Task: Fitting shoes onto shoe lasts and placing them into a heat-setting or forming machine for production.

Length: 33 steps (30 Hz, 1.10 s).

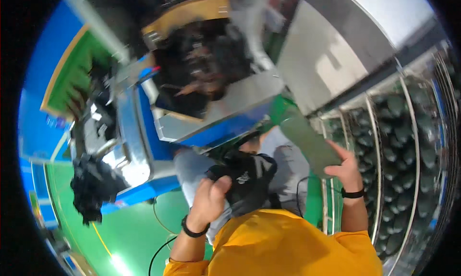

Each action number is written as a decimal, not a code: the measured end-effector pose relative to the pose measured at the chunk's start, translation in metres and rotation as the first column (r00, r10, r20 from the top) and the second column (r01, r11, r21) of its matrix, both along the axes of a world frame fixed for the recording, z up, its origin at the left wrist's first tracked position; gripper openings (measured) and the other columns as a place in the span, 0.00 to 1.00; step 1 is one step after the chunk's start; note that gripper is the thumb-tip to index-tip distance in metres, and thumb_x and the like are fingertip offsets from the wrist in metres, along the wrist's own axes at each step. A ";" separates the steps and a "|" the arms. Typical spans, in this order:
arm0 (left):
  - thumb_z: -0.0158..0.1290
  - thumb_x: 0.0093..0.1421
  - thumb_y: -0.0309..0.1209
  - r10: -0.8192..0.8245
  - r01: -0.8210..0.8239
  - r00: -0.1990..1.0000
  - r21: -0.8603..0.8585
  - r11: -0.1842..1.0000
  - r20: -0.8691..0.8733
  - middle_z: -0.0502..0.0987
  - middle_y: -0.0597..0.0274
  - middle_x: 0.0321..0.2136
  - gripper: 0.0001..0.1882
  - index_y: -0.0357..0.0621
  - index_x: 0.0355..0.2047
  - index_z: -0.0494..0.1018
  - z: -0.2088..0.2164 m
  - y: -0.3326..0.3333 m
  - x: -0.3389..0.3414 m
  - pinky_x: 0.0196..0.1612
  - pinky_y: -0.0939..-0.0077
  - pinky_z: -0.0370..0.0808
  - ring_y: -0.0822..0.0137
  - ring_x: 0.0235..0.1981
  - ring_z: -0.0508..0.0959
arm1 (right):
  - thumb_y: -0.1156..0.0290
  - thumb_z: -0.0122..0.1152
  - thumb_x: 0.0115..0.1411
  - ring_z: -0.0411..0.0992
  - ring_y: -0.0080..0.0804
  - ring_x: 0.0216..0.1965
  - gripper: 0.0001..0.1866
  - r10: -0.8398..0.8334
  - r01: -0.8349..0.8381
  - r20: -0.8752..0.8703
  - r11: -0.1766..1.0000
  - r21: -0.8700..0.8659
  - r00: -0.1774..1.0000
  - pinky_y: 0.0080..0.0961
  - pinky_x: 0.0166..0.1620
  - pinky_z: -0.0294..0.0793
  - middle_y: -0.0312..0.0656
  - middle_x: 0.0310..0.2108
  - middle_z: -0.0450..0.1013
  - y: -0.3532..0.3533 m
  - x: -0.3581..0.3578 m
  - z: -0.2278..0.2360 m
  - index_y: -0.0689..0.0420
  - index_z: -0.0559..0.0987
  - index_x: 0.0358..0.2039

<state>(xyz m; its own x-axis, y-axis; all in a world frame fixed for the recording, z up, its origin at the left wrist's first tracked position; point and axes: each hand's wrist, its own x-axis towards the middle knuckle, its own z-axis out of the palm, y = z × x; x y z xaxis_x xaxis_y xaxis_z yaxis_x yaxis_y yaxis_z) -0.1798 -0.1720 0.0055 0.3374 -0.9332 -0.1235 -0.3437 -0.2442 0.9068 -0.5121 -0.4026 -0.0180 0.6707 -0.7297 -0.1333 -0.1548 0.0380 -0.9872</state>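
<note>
In my right hand [346, 169] is a long, flat, dull-green piece [309, 142], gripped by its near end between thumb and fingers. It slants away up and to the left, over my right knee; motion blur hides its exact kind. My left hand [210, 199] is closed in front of my body, thumb on top, against the edge of a black cloth item [247, 177] with a small white mark on my lap. What the curled fingers hold, if anything, is hidden.
Ahead stands a grey-and-blue machine bench [225, 103] with dark blurred parts on it. Black plastic bags [93, 187] hang at the left beside a metal table [137, 132]. Right of me, a wire rack [374, 180] holds many dark rounded pieces. A cable [156, 257] lies on the green floor.
</note>
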 end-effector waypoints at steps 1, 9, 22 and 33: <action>0.44 0.64 0.38 -0.011 0.010 1.000 0.032 0.999 0.030 0.77 0.38 0.29 0.17 0.34 0.41 0.73 -0.009 -0.007 -0.003 0.37 0.53 0.72 0.34 0.33 0.75 | 0.78 0.71 0.52 0.73 0.32 0.56 0.43 -0.076 0.087 -0.158 0.994 0.064 0.985 0.33 0.60 0.73 0.47 0.57 0.74 0.011 -0.025 -0.004 0.66 0.64 0.68; 0.65 0.45 0.33 -0.384 0.376 0.923 0.301 0.876 -0.032 0.81 0.42 0.42 0.22 0.39 0.40 0.75 -0.022 -0.056 -0.066 0.44 0.62 0.78 0.44 0.40 0.83 | 0.65 0.65 0.60 0.76 0.46 0.50 0.42 -0.579 0.469 -0.637 0.807 -0.359 0.509 0.36 0.53 0.74 0.60 0.52 0.75 0.115 -0.184 -0.183 0.55 0.58 0.73; 0.72 0.47 0.39 -0.571 0.503 0.771 0.279 0.818 0.282 0.72 0.44 0.35 0.21 0.38 0.31 0.75 -0.042 -0.089 -0.129 0.39 0.53 0.75 0.38 0.35 0.75 | 0.62 0.61 0.63 0.71 0.62 0.58 0.39 -0.668 0.824 -0.712 0.516 -0.233 0.216 0.46 0.59 0.70 0.63 0.60 0.70 0.134 -0.282 -0.310 0.60 0.59 0.71; 0.69 0.54 0.40 -0.524 0.462 0.734 0.247 0.852 0.433 0.77 0.37 0.33 0.20 0.34 0.31 0.77 -0.052 -0.091 -0.131 0.48 0.53 0.74 0.34 0.37 0.77 | 0.55 0.53 0.69 0.81 0.49 0.29 0.24 -0.935 0.585 -0.042 0.185 0.790 0.353 0.41 0.30 0.83 0.59 0.41 0.79 0.155 -0.284 -0.158 0.61 0.73 0.55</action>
